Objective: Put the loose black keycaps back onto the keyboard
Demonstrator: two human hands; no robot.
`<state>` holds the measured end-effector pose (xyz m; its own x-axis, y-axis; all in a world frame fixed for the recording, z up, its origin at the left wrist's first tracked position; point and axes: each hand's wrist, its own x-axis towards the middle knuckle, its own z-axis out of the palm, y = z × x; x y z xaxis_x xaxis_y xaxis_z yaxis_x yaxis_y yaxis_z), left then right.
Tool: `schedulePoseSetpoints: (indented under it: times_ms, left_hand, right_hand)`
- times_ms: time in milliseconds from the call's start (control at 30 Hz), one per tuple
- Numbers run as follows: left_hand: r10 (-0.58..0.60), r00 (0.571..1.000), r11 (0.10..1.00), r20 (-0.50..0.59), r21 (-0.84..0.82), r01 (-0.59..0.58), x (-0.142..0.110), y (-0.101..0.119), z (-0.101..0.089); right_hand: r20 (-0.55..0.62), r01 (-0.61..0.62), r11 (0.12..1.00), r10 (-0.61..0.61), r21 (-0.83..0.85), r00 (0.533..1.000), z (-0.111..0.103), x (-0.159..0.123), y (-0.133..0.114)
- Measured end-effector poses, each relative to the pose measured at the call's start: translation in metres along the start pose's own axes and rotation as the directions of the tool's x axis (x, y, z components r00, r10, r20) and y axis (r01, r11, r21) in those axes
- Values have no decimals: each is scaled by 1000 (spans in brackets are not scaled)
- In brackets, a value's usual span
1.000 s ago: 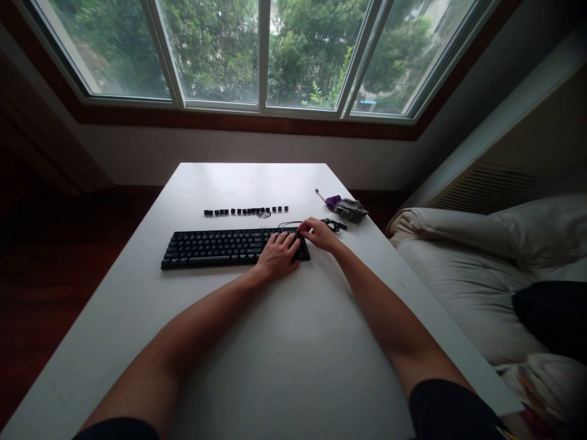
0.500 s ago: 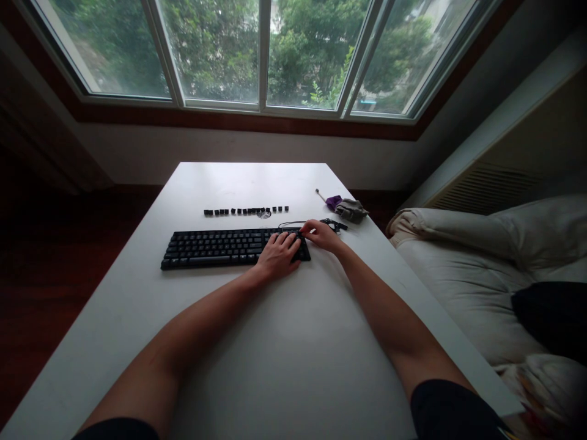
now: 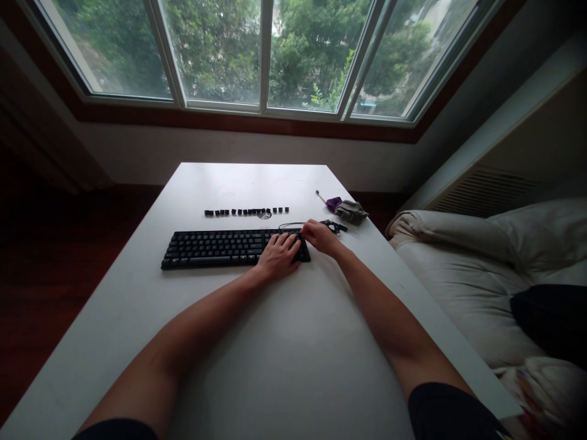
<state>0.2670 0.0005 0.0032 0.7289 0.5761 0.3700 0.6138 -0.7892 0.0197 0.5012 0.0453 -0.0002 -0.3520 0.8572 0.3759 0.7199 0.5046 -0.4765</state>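
Note:
A black keyboard point(image 3: 215, 248) lies flat on the white table point(image 3: 293, 342). My left hand point(image 3: 278, 253) rests on its number-pad end, palm down with the fingers spread. At the keyboard's far right corner is my right hand point(image 3: 319, 236), its thumb and fingers pinched together. Whatever may be between those fingertips is too small to make out. Beyond the keyboard, several loose black keycaps point(image 3: 238, 212) stand in a row, with a small shiny round piece point(image 3: 265, 215) by them.
A black cable point(image 3: 337, 226) is bunched just past my right hand. Near the table's right edge lie a grey cloth point(image 3: 351, 211), a purple cloth point(image 3: 333, 203) and a thin stick-like brush point(image 3: 320, 195). A pale sofa point(image 3: 468, 275) stands to the right.
My right hand has shifted very slightly right and its fingers have curled in more tightly. My left hand and the keyboard stay where they were.

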Motion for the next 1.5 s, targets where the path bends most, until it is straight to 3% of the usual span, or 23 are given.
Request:
schedulePoseSetpoints:
  times_ms: [200, 533, 667, 967, 1100, 1267, 1500]
  left_hand:
    - [-1, 1000, 1000, -2, -9, 1, 1, 0, 0]
    - [-4, 1000, 1000, 8, -6, 4, 0, 0, -1]
    - [-1, 1000, 1000, 9, -5, 1, 0, -1, 0]
    - [-2, 1000, 1000, -1, -9, 2, 1, 0, 0]
    - [-7, 1000, 1000, 1, -12, 7, 1, 0, -1]
    - [-3, 1000, 1000, 5, -13, 3, 1, 0, -2]
    - [-5, 1000, 1000, 3, -12, 5, 0, 0, -2]
  right_hand:
    - [14, -14, 991, 16, -131, 1000, -4, -1, -13]
    - [11, -74, 995, 75, -73, 997, -4, -1, -15]
    - [9, -101, 984, 103, -145, 995, -3, -2, -18]
    - [38, 19, 967, -10, -255, 999, -5, -3, -18]
    - [38, -3, 984, 10, -178, 999, -6, -5, -15]
    - [19, -135, 990, 135, 26, 991, -2, -5, -9]
    - [-61, -301, 932, 318, 202, 946, 13, -2, -1]
